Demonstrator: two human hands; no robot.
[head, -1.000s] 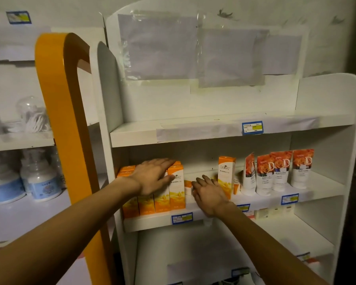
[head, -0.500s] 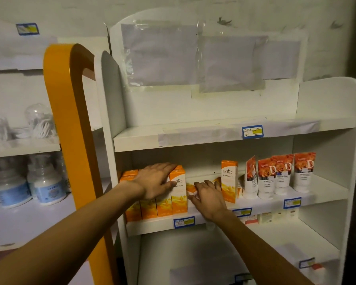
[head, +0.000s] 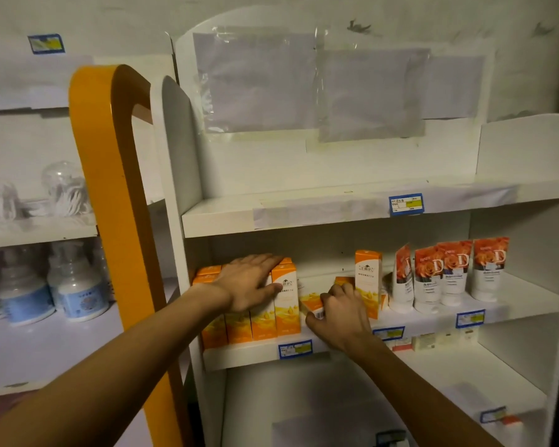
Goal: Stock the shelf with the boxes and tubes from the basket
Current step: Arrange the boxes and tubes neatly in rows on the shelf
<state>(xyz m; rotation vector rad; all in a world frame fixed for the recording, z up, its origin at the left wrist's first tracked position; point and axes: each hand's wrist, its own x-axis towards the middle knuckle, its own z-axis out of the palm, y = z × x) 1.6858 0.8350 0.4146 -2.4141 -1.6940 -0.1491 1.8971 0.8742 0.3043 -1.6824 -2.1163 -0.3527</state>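
On the middle shelf (head: 255, 354) of the white rack stands a row of orange boxes (head: 284, 317) at the left. My left hand (head: 249, 282) lies flat against their tops and fronts, fingers straight. My right hand (head: 339, 314) curls round a lying orange box (head: 310, 301) in the gap beside the row. One more orange box (head: 368, 272) stands upright just right of that hand. Several white tubes with orange rose tops (head: 446, 272) stand further right. The basket is out of view.
The upper shelf (head: 304, 214) carries only price tags. An orange side panel (head: 110, 188) separates this rack from a left rack with white bottles (head: 78, 291). Small boxes (head: 433, 340) lie on the lower shelf. A dark wall edge closes the right side.
My right hand has curled its fingers round the lying orange box and lifted its near end slightly. My left hand stays pressed on the row. The view has shifted a little downward.
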